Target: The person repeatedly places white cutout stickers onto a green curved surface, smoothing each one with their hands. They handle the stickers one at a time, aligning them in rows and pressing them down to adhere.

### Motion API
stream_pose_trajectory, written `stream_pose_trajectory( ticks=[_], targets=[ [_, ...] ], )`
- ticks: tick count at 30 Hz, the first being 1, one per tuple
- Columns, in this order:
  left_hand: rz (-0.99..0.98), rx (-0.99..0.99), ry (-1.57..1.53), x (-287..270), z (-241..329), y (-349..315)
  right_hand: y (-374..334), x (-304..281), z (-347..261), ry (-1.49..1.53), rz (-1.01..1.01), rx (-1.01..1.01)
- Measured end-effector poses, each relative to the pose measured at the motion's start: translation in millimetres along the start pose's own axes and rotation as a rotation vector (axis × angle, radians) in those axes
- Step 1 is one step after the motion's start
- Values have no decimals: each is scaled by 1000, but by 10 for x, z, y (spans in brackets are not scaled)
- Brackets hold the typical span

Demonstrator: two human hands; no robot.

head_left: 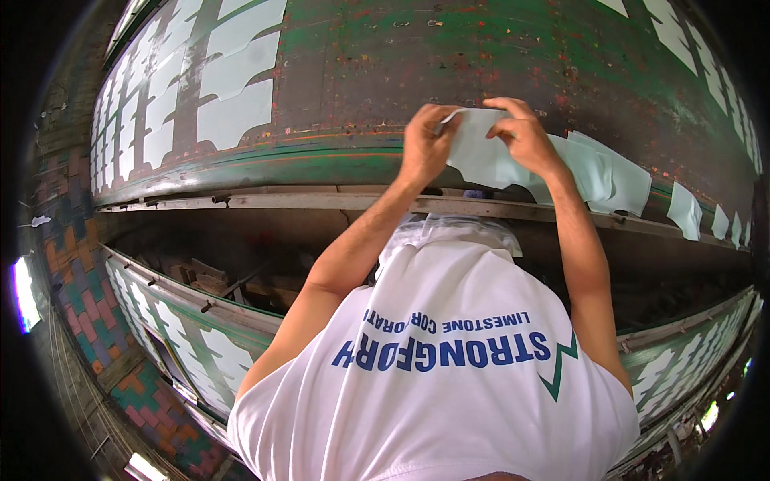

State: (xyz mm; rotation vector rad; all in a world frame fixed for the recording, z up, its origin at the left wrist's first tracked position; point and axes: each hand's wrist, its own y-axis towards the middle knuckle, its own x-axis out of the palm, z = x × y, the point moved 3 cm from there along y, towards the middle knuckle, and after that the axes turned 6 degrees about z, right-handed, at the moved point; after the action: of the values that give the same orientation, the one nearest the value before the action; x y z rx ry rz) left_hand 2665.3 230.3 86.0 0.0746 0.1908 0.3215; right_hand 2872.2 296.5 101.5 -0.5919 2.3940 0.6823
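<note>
Both of my hands are at the near edge of a long table (377, 88) with a worn green and dark top. Between them is a thin white cut panel (481, 156), which looks like cloth. My left hand (429, 140) pinches its upper left corner between thumb and fingers. On its upper right side, my right hand (521, 136) is closed, with thumb and fingertips at the sheet. The panel's lower part droops toward the table edge. Beside my right wrist lie several loose white panels (626, 180), overlapping and partly hanging over the edge.
White panels with curved cut-outs (237, 92) lie in rows on the table's left part, and more (674, 36) at the far right. Smaller-looking panels (684, 210) hang along the right edge. A metal rail (281, 200) runs along the front. Another table with panels (204, 345) stands behind me.
</note>
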Motion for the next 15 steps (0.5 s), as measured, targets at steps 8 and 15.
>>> stream_pose_trajectory(
  ticks=[8, 15],
  targets=[
    [374, -149, 158, -1493, -558, 550, 249, 465, 312, 49, -152, 326],
    [267, -115, 379, -1835, -958, 1082, 440, 611, 685, 106, 74, 673]
  ],
)
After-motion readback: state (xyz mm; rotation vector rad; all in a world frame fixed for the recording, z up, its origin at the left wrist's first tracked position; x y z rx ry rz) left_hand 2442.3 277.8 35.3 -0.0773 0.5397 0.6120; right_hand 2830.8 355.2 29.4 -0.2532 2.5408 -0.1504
